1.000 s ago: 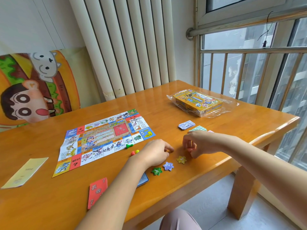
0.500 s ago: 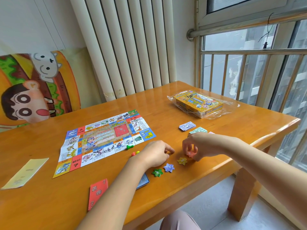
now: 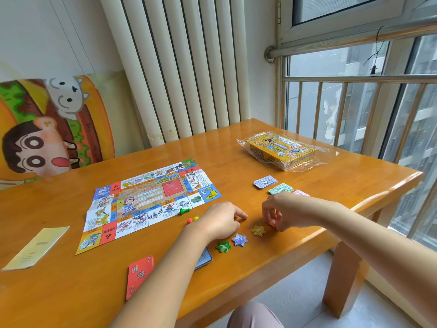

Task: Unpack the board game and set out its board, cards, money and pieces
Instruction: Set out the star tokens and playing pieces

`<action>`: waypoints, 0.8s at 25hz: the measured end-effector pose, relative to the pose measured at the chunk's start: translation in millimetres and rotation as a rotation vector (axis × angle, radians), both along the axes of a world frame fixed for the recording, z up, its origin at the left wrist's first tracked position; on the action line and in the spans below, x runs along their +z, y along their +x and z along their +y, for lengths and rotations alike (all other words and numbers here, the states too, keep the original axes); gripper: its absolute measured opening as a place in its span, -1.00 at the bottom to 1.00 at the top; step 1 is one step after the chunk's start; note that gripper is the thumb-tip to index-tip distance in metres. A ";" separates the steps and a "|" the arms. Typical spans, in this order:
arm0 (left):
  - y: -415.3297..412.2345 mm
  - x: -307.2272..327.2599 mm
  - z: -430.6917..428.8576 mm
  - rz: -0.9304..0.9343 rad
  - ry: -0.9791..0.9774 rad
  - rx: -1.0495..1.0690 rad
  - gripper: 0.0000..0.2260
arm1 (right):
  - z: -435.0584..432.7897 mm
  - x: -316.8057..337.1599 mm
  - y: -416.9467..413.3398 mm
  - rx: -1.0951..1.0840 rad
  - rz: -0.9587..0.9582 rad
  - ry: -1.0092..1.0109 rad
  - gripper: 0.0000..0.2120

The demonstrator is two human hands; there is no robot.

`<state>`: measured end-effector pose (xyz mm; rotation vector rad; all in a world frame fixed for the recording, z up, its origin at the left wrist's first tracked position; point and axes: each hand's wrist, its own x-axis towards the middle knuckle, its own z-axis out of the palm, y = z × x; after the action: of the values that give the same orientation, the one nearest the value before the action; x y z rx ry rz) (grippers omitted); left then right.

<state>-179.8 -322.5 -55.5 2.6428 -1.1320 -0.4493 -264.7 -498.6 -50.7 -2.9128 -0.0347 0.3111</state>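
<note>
The paper game board lies unfolded on the wooden table. Star tokens sit in a row near the front edge: green, blue, yellow. My right hand pinches a red star token at the row's right end, low over the table. My left hand rests beside it, fingers loosely curled, holding nothing. A green pawn and red and yellow pawns lie by the board. Money stacks lie behind my right hand.
The yellow game box sits in clear wrap at the back right. A red card stack and a blue card stack lie near my left forearm. A pale yellow leaflet lies at the left. The table edge runs close on the right.
My right hand has lowered the red star token toward the table beside the yellow one. My left hand has stayed put.
</note>
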 end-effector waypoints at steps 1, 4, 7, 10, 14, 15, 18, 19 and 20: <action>-0.5 -0.2 0.4 0.001 -0.002 -0.002 -0.64 | 0.0 0.4 0.4 -0.003 -0.002 -0.010 -0.77; 0.2 -1.4 0.5 0.005 -0.002 -0.004 -0.63 | -0.2 3.1 0.3 0.009 0.019 -0.028 -0.78; 2.9 -1.4 -0.7 0.016 0.006 -0.003 -0.63 | 0.3 4.4 -0.3 0.015 0.036 -0.051 -0.78; 5.1 1.8 6.1 0.068 -0.057 -0.004 -0.68 | 0.9 6.9 0.2 0.025 0.055 -0.068 -0.77; 20.7 8.9 38.0 0.035 -0.254 0.129 -0.77 | -0.8 13.9 6.2 0.021 0.017 -0.066 -0.77; 25.6 10.2 47.8 0.015 -0.254 0.155 -0.78 | 0.6 16.0 8.8 0.026 -0.003 -0.054 -0.76; 34.5 9.8 73.4 -0.017 -0.200 0.207 -0.82 | 15.0 18.9 16.4 0.106 -0.027 0.007 -0.72; 35.2 8.0 78.5 -0.020 -0.189 0.219 -0.83 | 21.8 18.0 18.0 0.152 -0.023 0.027 -0.70; 35.6 5.4 82.6 -0.026 -0.186 0.231 -0.84 | 29.0 15.7 19.6 0.195 -0.009 0.043 -0.68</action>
<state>-144.2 -239.9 -50.1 2.5790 -0.8172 -0.2526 -245.1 -469.7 -35.0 -2.8727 -0.3236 0.3243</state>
